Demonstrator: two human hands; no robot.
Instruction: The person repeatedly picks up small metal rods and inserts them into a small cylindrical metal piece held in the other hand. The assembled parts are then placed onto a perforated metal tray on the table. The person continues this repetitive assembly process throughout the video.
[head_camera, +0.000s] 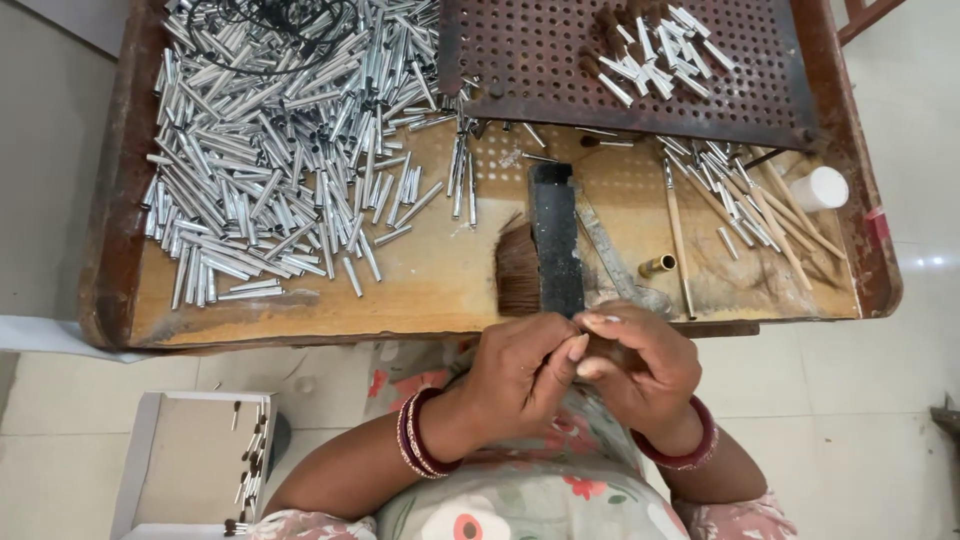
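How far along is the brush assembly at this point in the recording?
Done: a few finished pieces lie in the white box on the floor, and more on the perforated plate. In hand: the left hand and right hand pinch something small and dark at the table edge. Left: a large pile of metal tubes, so most remains.

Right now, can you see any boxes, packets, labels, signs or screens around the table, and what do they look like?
Open white cardboard box: on the tiled floor at lower left, below the table edge; rectangular, with small dark-tipped metal pieces along its right side.
Small white plastic cylinder container: on the right end of the worn wooden work table; round, plain white, no label that I can make out.
No signs or screens show.
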